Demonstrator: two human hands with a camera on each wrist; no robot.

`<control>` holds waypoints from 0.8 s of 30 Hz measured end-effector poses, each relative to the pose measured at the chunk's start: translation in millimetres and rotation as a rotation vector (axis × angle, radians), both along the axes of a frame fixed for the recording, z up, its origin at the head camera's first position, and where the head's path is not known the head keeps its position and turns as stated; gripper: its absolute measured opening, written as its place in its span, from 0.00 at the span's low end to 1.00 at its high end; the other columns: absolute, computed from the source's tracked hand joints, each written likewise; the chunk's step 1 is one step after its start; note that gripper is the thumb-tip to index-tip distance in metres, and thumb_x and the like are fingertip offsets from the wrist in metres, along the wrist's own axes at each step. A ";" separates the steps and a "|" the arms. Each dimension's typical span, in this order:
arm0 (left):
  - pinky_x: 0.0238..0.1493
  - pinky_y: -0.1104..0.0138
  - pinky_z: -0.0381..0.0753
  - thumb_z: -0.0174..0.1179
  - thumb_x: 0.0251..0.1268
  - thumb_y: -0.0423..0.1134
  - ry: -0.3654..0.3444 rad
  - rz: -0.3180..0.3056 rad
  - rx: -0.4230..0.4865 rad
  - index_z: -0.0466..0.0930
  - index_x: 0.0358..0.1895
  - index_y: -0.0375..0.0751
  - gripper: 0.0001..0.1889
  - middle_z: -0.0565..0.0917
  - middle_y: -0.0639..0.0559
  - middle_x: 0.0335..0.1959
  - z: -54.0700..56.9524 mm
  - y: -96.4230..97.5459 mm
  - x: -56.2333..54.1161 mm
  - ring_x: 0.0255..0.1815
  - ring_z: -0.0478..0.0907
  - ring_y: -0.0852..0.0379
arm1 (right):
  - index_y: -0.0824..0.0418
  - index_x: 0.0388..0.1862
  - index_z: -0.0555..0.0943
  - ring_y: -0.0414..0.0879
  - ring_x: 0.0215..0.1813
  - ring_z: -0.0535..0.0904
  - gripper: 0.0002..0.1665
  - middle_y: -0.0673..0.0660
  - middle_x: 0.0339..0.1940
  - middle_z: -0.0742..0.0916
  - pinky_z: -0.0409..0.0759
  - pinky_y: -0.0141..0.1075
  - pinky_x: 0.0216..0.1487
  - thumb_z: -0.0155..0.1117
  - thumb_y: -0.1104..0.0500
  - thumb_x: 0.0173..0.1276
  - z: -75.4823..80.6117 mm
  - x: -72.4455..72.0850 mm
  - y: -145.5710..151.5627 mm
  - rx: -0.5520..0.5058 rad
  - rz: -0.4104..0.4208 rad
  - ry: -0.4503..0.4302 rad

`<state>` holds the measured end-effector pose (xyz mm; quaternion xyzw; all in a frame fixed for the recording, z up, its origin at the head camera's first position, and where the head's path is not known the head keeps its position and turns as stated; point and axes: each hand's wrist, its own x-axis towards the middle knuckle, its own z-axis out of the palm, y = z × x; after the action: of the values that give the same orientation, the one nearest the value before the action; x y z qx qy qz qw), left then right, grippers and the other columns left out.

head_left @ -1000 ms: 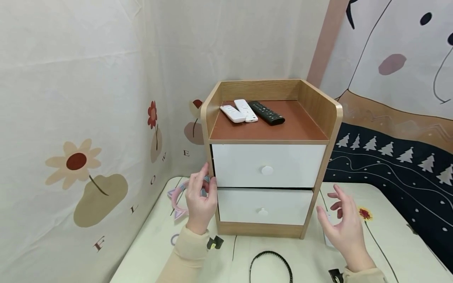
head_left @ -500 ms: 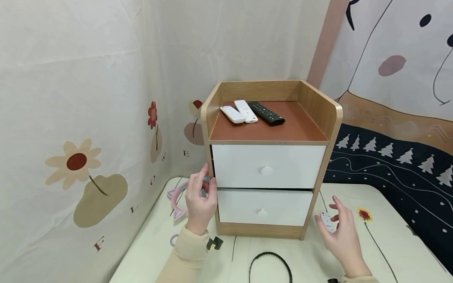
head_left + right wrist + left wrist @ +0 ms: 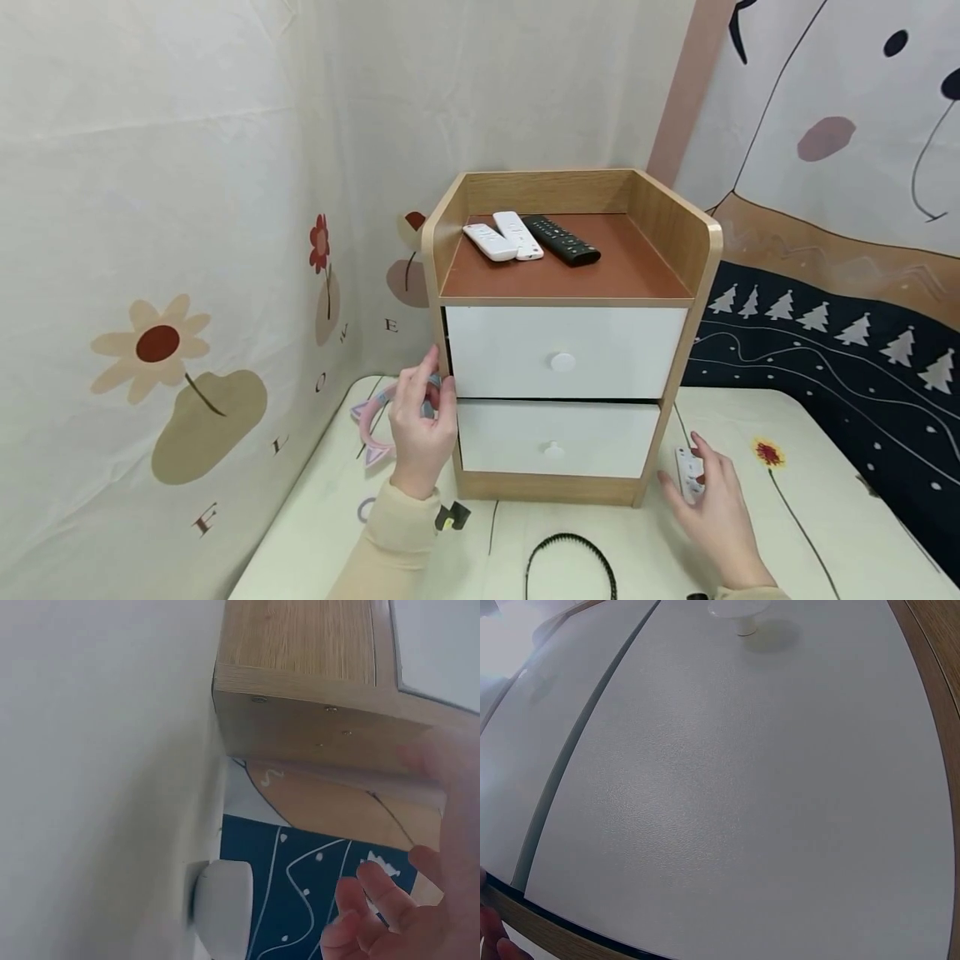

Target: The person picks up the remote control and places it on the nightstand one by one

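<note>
My left hand (image 3: 422,425) rests at the left edge of a small wooden cabinet (image 3: 551,489), fingers extended along its side and thumb near the front. In the left wrist view its fingers (image 3: 496,941) show at the lower left corner. Right of the cabinet, my right hand (image 3: 712,508) hovers with fingers spread and loosely bent, close over a white oblong thing (image 3: 686,467) with small dark marks, which it partly covers. The right wrist view shows that white thing (image 3: 225,909) apart from the fingers. The upper drawer (image 3: 517,346) and lower drawer (image 3: 510,437) have white fronts and round knobs.
On the cabinet top lie two white remotes (image 3: 517,235) and a black remote (image 3: 561,241). A pink headband (image 3: 367,425) with pointed ears lies behind my left hand. A black headband (image 3: 570,537) is at the table's front. Printed cloths (image 3: 187,208) hang behind.
My right hand has lowered and moved slightly left toward the white oblong thing, which was mostly hidden behind it before. My left hand stays at the cabinet's edge.
</note>
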<state>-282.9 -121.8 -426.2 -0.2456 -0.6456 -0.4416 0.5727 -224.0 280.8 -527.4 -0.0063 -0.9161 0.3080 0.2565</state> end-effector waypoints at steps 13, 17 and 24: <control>0.28 0.70 0.75 0.66 0.67 0.18 0.007 -0.003 0.000 0.82 0.71 0.31 0.28 0.82 0.38 0.39 0.2 -0.4 0.6 0.25 0.73 0.55 | 0.67 0.86 0.61 0.79 0.69 0.71 0.55 0.82 0.72 0.72 0.74 0.77 0.65 0.78 0.49 0.71 -5.7 -0.4 4.8 0.023 -0.036 -0.174; 0.28 0.71 0.75 0.66 0.67 0.18 0.005 -0.001 0.001 0.82 0.71 0.31 0.29 0.82 0.39 0.38 -0.2 -0.5 0.9 0.25 0.73 0.55 | 0.66 0.89 0.56 0.81 0.72 0.67 0.57 0.84 0.76 0.67 0.72 0.78 0.69 0.74 0.45 0.73 -5.5 -4.4 8.2 0.024 -0.046 -0.308; 0.27 0.70 0.75 0.66 0.67 0.18 0.003 -0.002 0.002 0.82 0.71 0.31 0.29 0.81 0.40 0.38 -0.2 -0.1 1.4 0.25 0.73 0.55 | 0.70 0.89 0.53 0.84 0.70 0.69 0.61 0.88 0.75 0.66 0.75 0.76 0.66 0.74 0.42 0.73 -9.1 -9.0 13.5 0.052 -0.033 -0.444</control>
<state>-281.5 -122.0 -426.4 -0.2463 -0.6440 -0.4426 0.5733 -233.0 294.2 -536.5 -0.0822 -0.9575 0.2711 0.0536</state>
